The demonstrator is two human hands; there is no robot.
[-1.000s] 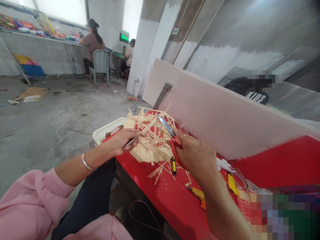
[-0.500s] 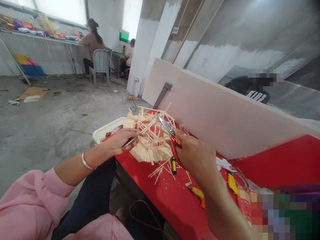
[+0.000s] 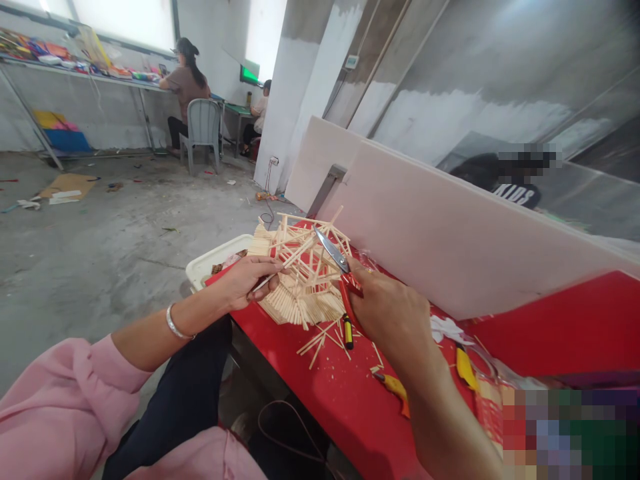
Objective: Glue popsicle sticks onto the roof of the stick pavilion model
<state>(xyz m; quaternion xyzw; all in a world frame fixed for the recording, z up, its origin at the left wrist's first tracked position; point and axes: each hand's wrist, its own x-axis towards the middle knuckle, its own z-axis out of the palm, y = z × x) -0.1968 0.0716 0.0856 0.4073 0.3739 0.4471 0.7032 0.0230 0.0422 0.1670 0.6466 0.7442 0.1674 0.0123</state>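
Note:
My left hand (image 3: 257, 277) is closed on a thin wooden stick (image 3: 266, 283), held low beside a stick structure. In my right hand (image 3: 383, 297) is a pair of scissors (image 3: 332, 250) with red handles, its blades pointing up and left over the sticks. The structure (image 3: 300, 303) is built of many pale wooden sticks, with a packed layer below and a loose lattice above, and it rests on the red table (image 3: 320, 400). Loose sticks (image 3: 320, 343) lie in front of it, near a yellow-and-black tool (image 3: 348, 332).
A yellow glue gun (image 3: 395, 387) lies right of the loose sticks, and a yellow-handled tool (image 3: 466, 367) farther right. A white tray (image 3: 197, 263) stands at the left. White boards (image 3: 425, 227) form a barrier behind the table. Other people sit at the back left and behind the boards.
Almost nothing differs. My left hand and forearm have shifted very slightly to the right; the scissors stay over the stick structure.

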